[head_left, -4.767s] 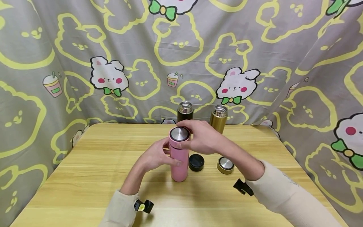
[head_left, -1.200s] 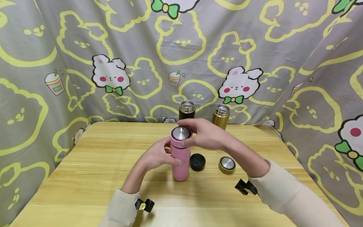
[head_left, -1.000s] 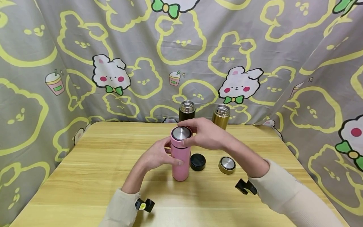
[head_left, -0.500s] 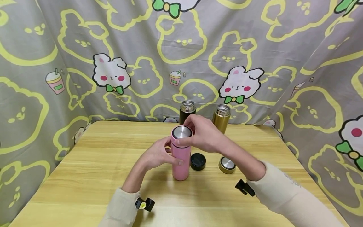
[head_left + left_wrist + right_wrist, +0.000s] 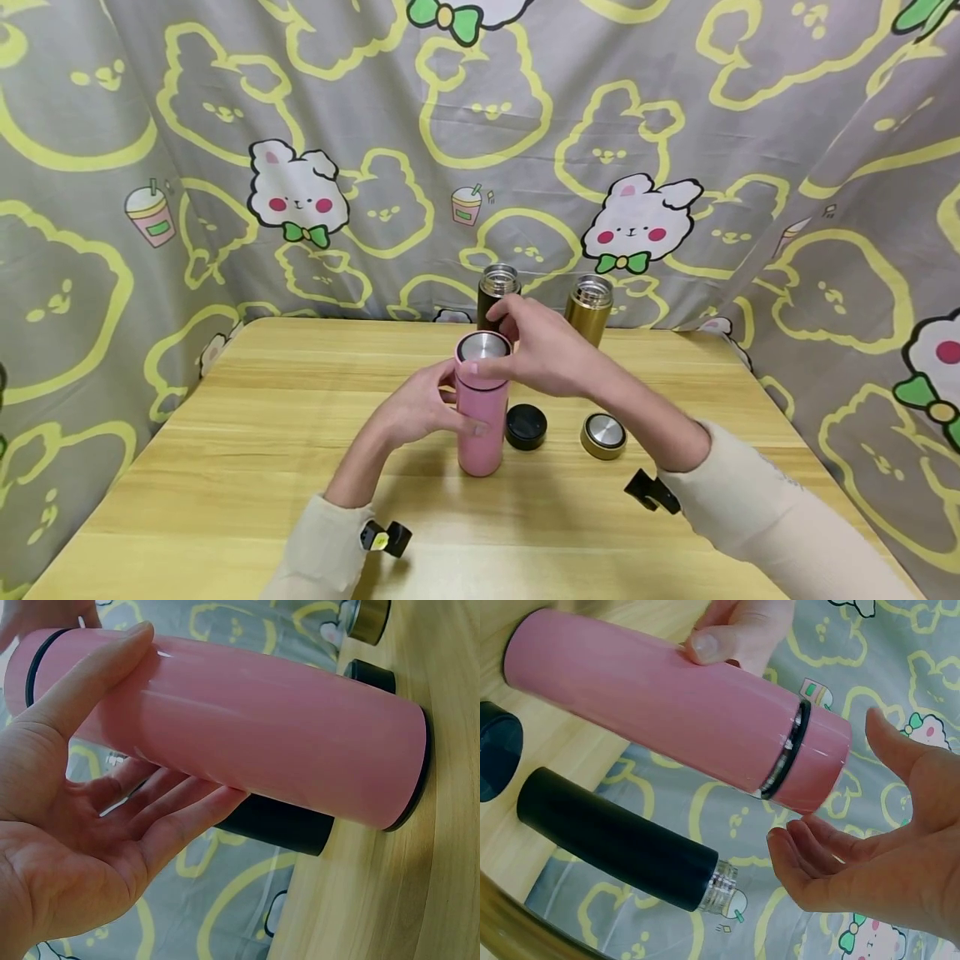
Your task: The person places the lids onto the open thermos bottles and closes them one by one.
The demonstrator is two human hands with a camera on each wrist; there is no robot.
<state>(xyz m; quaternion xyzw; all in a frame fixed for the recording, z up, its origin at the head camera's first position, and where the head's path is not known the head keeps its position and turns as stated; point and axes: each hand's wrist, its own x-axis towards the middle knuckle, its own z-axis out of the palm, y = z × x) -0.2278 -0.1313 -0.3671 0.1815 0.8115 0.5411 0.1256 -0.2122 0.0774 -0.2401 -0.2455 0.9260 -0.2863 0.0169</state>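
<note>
My left hand (image 5: 416, 408) grips a pink thermos (image 5: 482, 429) that stands upright, thumb across the front and fingers behind. Its pink lid (image 5: 483, 348), with a silver disc on top, sits on the bottle. In the right wrist view, a black ring (image 5: 787, 754) with glints of metal runs between lid and body. My right hand (image 5: 551, 350) is spread around the lid. The right wrist view has its thumb (image 5: 889, 742) clear of the lid, with the other fingertips right at the lid's edge.
Behind the pink thermos stand a black thermos (image 5: 487, 315) and a gold thermos (image 5: 588, 318), both lidless with metal necks showing. A black lid (image 5: 526, 427) and a gold lid (image 5: 603, 436) lie on the wooden table (image 5: 262, 450). A patterned curtain (image 5: 390, 267) hangs behind.
My right hand had thumb and fingers on the lid; now its grip has loosened and the fingers have spread away. My left hand keeps the same hold on the pink thermos.
</note>
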